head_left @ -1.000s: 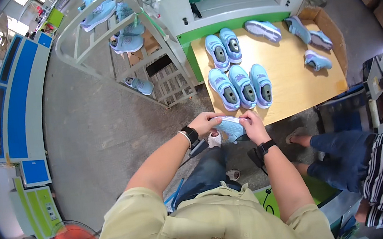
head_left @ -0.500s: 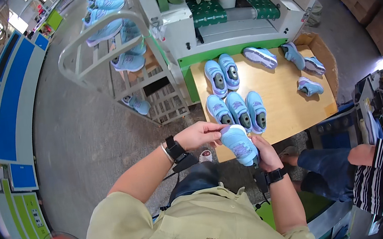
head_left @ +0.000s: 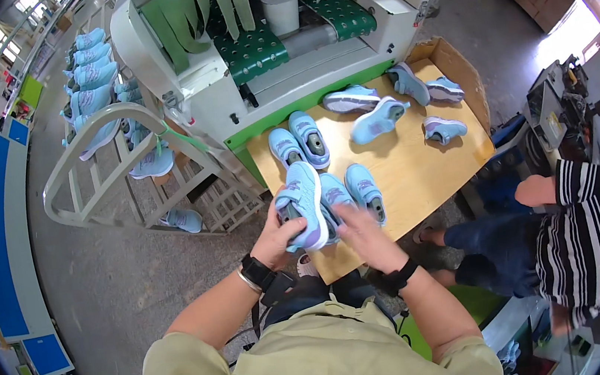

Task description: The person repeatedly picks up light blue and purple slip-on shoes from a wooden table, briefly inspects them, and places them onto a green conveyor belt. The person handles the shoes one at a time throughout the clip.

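**One head camera, looking steeply down**

Worn on the head, aimed almost straight down over the chest and forearms. Close to the left hand (head_left: 276, 237) and right hand (head_left: 366, 235), which meet near the middle of the frame just above the wooden table (head_left: 417, 165). Farther up, facing a green-and-white machine (head_left: 275, 48) and a shoe rack (head_left: 125, 164). Wide fisheye, so straight edges curve toward a dark round rim. No second view to overlap with.

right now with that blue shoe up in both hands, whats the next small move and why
Probably lower the light blue shoe onto the wooden table beside the pair just under it. Both the left hand and the right hand hold it above the table's near edge, where other shoes already stand in rows.
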{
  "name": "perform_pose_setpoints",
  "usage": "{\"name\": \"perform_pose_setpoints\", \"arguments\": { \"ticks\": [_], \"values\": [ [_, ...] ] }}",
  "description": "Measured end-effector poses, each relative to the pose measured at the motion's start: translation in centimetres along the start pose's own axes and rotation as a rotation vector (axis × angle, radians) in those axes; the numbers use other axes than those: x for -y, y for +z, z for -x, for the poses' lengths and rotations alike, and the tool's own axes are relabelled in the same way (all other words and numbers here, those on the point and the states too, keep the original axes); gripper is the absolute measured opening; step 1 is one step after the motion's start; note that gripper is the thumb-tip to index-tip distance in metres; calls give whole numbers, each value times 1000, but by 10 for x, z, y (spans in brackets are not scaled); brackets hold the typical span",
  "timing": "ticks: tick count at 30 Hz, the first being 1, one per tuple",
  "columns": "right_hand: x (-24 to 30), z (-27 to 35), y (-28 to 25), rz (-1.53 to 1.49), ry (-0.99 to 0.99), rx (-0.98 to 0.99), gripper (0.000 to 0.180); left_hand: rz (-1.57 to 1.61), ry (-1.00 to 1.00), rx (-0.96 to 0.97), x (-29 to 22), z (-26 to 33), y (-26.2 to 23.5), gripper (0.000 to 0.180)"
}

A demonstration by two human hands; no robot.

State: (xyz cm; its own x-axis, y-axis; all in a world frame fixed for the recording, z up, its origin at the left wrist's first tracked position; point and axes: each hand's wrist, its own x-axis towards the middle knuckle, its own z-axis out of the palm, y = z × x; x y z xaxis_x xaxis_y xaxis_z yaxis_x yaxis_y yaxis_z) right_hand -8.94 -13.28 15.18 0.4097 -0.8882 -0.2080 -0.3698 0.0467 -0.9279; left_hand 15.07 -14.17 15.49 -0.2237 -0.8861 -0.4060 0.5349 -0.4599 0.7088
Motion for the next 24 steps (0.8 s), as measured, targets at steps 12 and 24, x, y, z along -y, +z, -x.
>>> {"name": "perform_pose_setpoints", "arguments": {
  "ticks": [12, 24],
  "values": [
    [-74, -29, -125, 104, 113, -242, 76, -266, 307, -47, -95, -65, 34, 95],
    [104, -326, -278, 18, -610, -600, 58, -734, 951, -626, -194, -258, 83, 85]
  ]
}}
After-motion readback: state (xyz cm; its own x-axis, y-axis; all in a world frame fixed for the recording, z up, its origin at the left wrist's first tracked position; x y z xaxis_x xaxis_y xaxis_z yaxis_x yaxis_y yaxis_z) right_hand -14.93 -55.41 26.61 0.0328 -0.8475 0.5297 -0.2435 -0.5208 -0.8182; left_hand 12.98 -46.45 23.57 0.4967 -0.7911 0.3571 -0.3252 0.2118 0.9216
